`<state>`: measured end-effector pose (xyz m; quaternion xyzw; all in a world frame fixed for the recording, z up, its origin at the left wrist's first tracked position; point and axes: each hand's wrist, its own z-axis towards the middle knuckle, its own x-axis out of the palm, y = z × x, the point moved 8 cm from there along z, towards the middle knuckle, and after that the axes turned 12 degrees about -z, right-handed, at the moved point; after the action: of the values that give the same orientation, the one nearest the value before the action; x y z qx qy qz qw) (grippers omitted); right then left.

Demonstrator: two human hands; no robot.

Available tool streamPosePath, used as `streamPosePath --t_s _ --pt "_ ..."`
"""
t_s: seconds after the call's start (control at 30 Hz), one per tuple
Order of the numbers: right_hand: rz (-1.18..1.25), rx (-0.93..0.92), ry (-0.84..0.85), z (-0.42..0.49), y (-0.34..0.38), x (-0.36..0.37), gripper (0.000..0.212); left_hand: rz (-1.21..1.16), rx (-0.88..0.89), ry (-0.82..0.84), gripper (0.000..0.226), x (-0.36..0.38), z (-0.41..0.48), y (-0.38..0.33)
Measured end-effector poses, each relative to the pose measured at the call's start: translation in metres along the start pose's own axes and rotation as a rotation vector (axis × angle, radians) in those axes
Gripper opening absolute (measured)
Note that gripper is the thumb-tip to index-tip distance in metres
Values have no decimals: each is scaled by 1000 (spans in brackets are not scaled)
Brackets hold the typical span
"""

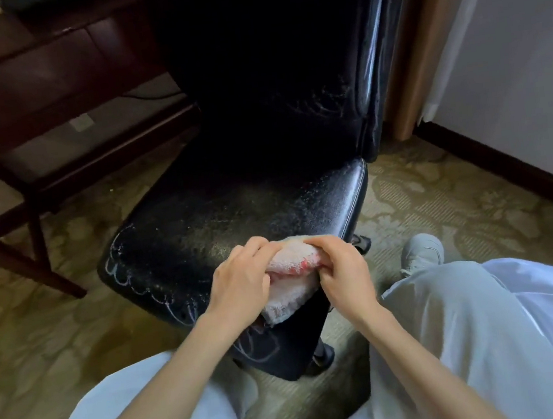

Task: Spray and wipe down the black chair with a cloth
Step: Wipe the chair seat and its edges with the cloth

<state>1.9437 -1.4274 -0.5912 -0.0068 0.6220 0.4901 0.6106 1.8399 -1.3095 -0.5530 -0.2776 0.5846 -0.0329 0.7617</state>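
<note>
While the left hand (pixel 238 282) and the right hand (pixel 340 271) are both gripping the bunched-up cloth (pixel 292 297), it is hanging just over the front edge of the black chair (pixel 234 214). The seat is stretching away from the hands toward the tall back, and little wet-looking dots are covering it. Both hands are equally near the seat. No words are showing anywhere, only a red patch on the cloth.
</note>
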Motion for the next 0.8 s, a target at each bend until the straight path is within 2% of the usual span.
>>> streamPosePath --t_s 0.1,0.23,0.6,0.8 --pt "-123 -111 112 18 18 21 58 16 -83 42 57 -5 8 29" --pt "-284 -177 285 20 18 52 52 -16 -145 204 53 20 -3 54" --pt "-357 -225 271 23 -3 39 51 56 -94 294 47 47 -2 32" --pt "-385 -202 285 36 -14 32 53 80 -106 259 46 56 5 19"
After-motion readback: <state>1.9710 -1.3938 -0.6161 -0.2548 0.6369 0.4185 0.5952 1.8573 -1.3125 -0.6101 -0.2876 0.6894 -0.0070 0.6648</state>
